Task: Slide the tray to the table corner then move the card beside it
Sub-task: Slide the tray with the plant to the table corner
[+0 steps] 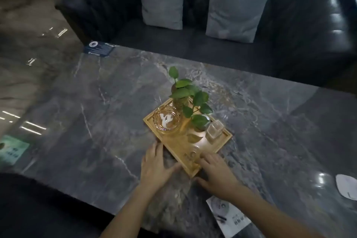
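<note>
Fingers of the left hand lie spread and flat against the near-left edge of the wooden tray, thumb reaching toward its nearest corner; those of the right hand are loosely opened over the near-right edge, curled on nothing, pressing rather than gripping. The tray sits skewed, corner toward the person, near the middle of the dark marble bench. On it stand a glass ashtray, a leafy plant in a glass vase and a small square glass (all loose, as far as I can see). A white printed card lies at the near edge by the right forearm; a dark one rests at the far-left corner.

Risk, to my eye, comes from the load: a hard shove on polished stone could jolt the tall plant over or rattle the glassware off. Pushing on one corner could also spin the tray instead of sliding it.
</note>
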`<action>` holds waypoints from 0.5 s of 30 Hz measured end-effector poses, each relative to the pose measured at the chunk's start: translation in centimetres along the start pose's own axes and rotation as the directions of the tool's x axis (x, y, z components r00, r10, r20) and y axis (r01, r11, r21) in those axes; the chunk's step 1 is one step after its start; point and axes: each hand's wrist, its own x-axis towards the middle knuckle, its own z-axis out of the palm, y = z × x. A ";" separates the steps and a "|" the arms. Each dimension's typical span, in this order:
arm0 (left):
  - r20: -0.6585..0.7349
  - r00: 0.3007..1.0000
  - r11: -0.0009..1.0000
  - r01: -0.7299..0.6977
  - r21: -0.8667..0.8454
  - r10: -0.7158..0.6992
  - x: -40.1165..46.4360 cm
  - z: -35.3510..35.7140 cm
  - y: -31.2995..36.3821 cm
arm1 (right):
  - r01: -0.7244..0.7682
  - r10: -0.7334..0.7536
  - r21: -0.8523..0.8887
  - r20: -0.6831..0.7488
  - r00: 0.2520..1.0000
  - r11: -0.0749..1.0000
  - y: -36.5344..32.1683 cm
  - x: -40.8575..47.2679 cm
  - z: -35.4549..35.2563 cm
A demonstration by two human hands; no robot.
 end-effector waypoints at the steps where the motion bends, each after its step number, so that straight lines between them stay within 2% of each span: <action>1: 0.028 0.999 0.999 0.040 0.011 -0.040 0.7 0.0 -0.3 | 0.030 -0.030 -0.020 0.024 0.999 0.999 0.2 0.6 0.3; 5: 0.063 0.986 0.987 0.150 0.053 -0.153 2.4 -0.1 -0.6 | 0.042 -0.040 -0.093 0.024 0.999 0.995 0.0 2.0 0.6; 10: 0.048 0.989 0.990 0.139 -0.021 -0.138 3.9 -0.1 -0.6 | 0.077 -0.064 -0.150 0.090 0.994 0.986 -0.2 3.2 0.7; 15: 0.077 0.988 0.990 0.139 -0.019 -0.137 5.0 -0.1 -0.6 | 0.083 -0.058 -0.147 0.169 0.984 0.986 -0.3 3.7 0.8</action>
